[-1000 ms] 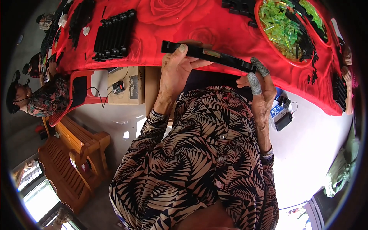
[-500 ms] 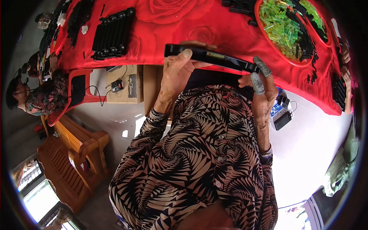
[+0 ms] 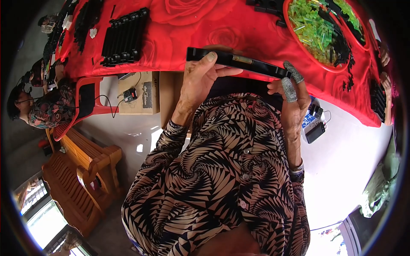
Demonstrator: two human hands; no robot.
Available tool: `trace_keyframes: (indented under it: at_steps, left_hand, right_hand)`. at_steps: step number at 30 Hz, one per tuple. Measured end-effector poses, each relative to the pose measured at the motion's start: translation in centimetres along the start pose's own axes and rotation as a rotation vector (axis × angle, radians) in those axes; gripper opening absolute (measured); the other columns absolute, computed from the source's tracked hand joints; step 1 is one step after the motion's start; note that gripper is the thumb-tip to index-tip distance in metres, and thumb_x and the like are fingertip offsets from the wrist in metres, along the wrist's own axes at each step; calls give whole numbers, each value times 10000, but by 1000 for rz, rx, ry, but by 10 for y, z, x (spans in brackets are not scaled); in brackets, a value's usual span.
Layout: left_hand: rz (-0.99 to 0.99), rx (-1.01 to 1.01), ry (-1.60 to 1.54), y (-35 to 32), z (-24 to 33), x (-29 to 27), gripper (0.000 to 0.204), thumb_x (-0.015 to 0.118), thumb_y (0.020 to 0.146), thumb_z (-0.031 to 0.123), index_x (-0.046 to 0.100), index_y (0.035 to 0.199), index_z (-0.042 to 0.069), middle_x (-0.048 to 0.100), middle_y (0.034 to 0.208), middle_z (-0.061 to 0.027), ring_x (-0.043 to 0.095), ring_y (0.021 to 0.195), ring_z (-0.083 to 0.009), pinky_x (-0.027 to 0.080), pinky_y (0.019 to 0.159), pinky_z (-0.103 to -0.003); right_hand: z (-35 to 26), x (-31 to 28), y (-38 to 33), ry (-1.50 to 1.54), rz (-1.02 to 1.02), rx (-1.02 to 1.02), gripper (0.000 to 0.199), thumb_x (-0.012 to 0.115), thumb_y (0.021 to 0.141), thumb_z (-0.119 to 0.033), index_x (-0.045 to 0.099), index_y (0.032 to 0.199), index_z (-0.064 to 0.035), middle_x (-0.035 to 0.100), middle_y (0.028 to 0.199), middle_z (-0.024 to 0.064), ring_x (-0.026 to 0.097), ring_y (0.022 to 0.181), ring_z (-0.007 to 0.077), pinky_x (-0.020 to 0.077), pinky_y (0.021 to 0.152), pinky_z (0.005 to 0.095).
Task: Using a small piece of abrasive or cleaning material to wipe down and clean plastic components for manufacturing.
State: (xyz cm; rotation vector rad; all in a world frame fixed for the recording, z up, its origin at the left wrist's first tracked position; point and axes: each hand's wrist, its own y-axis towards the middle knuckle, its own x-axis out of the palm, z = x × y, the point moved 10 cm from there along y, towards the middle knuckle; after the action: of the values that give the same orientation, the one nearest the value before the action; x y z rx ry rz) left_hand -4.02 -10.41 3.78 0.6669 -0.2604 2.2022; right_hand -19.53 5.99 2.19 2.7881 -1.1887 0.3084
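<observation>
A black spirit level with a small yellowish vial in its middle is held up at the table's near edge, its right end lower. My left hand grips the left part, thumb on the near face and fingers behind. At the right end, my right hand pinches the level between thumb and a finger, both wrapped in grey finger covers. What the fingers behind the level touch is hidden.
Several black level bodies lie in a row on the red tablecloth. A red-rimmed basket of green-yellow vials stands right. Co-workers sit at left and far right. A cardboard box, red chair and wooden bench stand left.
The level has shifted slightly to the right and turned a little, so more of its vial shows. Both hands keep their hold and move with it.
</observation>
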Motion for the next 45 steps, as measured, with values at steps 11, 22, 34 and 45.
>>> trace_keyframes:
  at_steps: [11, 22, 34, 45]
  left_hand:
    - [35, -48, 40, 0, -4, -4, 480, 412, 1005, 316, 547, 1178, -111, 601, 1162, -298, 612, 1086, -412, 525, 913, -532]
    - [67, -138, 143, 1, -10, -3, 585, 316, 1013, 418, 574, 1123, -95, 634, 1092, -306, 665, 971, -387, 558, 820, -422]
    - [25, -101, 188, 1, -11, 1, 625, 391, 996, 471, 556, 1146, -113, 647, 1069, -279, 683, 931, -365, 577, 771, -400]
    - [-273, -323, 0, -18, -23, 56, 510, 548, 947, 258, 448, 1333, -60, 563, 1277, -206, 614, 1099, -282, 526, 931, -337]
  right_hand:
    - [5, -1, 0, 4, -34, 10, 332, 577, 949, -121, 535, 1231, 50, 684, 843, 148, 679, 713, 206, 553, 647, 304]
    - [6, 3, -1, 30, -36, 18, 352, 607, 935, -112, 535, 1241, 46, 674, 826, 125, 656, 692, 168, 539, 628, 278]
    - [8, 2, 1, 23, -5, 51, 378, 609, 940, -154, 533, 1258, 36, 671, 800, 116, 644, 685, 161, 532, 655, 282]
    - [15, -26, 15, 445, 62, 87, 333, 531, 929, -90, 572, 1233, 39, 652, 1088, 151, 656, 773, 242, 537, 630, 353]
